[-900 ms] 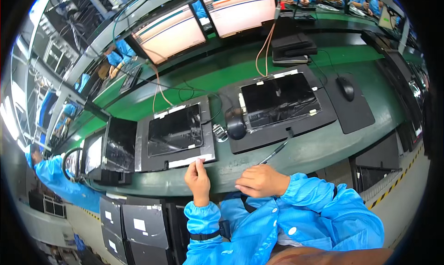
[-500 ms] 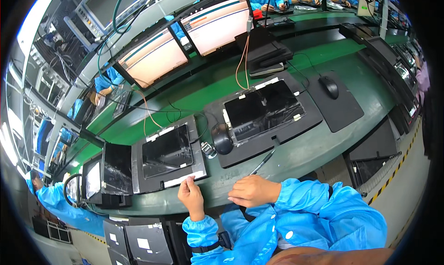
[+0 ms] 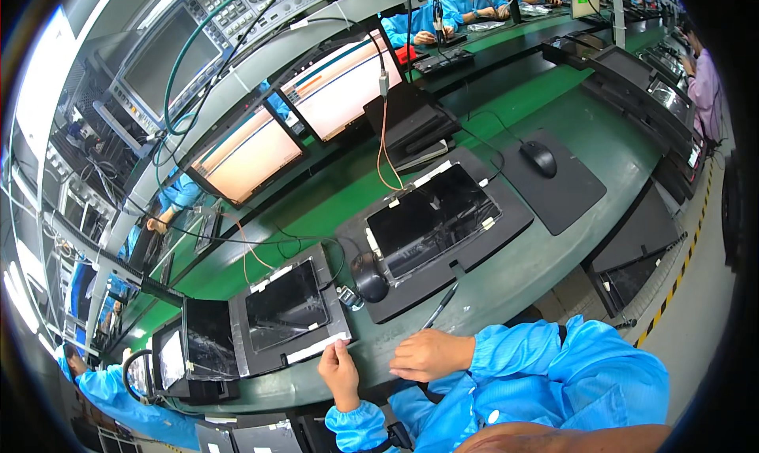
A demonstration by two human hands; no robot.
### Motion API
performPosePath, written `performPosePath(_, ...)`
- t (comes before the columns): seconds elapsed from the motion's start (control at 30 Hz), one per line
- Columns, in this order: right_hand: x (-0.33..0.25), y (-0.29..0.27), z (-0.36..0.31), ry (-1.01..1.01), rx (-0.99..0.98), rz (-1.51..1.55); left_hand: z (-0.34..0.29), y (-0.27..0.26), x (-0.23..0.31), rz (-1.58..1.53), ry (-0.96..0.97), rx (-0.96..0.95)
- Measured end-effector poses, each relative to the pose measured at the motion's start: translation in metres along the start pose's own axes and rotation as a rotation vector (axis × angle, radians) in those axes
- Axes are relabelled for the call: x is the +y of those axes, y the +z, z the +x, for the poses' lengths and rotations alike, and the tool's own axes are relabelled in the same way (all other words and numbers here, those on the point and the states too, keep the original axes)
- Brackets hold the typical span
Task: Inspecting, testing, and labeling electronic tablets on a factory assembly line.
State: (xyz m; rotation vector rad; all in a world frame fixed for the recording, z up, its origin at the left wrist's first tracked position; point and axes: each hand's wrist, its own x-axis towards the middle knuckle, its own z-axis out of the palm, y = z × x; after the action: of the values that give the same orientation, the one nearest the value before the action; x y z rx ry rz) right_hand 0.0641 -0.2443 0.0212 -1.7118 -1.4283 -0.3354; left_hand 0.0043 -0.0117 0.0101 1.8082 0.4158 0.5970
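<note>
My left hand [image 3: 340, 375] is closed in a pinch beside the white strip along the near edge of a grey board [image 3: 251, 356]. Whatever its fingertips hold, if anything, is too small to make out. A dark, glossy screen panel [image 3: 286, 307] lies on that board. To the right, my right hand [image 3: 433, 355] is curled at the table's near edge, palm side hidden. A dark pen [image 3: 440, 306] lies on the table just beyond its knuckles. Farther off, a second dark screen panel [image 3: 433, 216] with pale tabs rests on a black foam mat [image 3: 506, 222].
Between the panels sit a black mouse [image 3: 369, 277] and a small metallic object [image 3: 349, 298]. Another mouse [image 3: 539, 158] rests on a black pad [image 3: 565, 196]. Two lit monitors [image 3: 247, 156] stand behind, with cables on the green table [image 3: 514, 283]. Co-workers in blue sit across.
The whole view has shifted and tilted, so the table appears turned and lower at left. Both hands keep nearly the same pose beside the same things.
</note>
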Motion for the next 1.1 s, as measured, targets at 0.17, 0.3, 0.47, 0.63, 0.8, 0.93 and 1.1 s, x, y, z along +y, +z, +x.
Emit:
performPosePath(0.17,0.000,0.002,0.001,0.012,-0.005,0.019,0.002,0.001,-0.003,0.122,0.065,-0.001)
performPosePath(0.3,0.002,0.005,0.002,0.007,-0.018,-0.005,0.005,0.002,-0.009,0.140,0.097,-0.001)
performPosePath(0.47,0.002,0.007,0.001,0.019,-0.011,-0.013,0.006,0.002,-0.010,0.141,0.174,-0.009)
performPosePath(0.63,0.004,0.008,0.001,0.006,-0.014,-0.014,0.005,0.002,-0.005,0.049,0.127,-0.015)
performPosePath(0.8,0.004,0.008,0.001,0.005,0.030,0.008,0.003,0.002,-0.001,0.005,0.067,-0.056)
performPosePath(0.93,0.003,0.006,0.002,0.006,0.021,0.004,0.003,0.003,-0.001,-0.010,0.044,-0.047)
performPosePath(1.1,0.004,0.005,0.001,0.021,0.016,-0.008,0.004,0.004,-0.001,-0.007,0.062,-0.059)
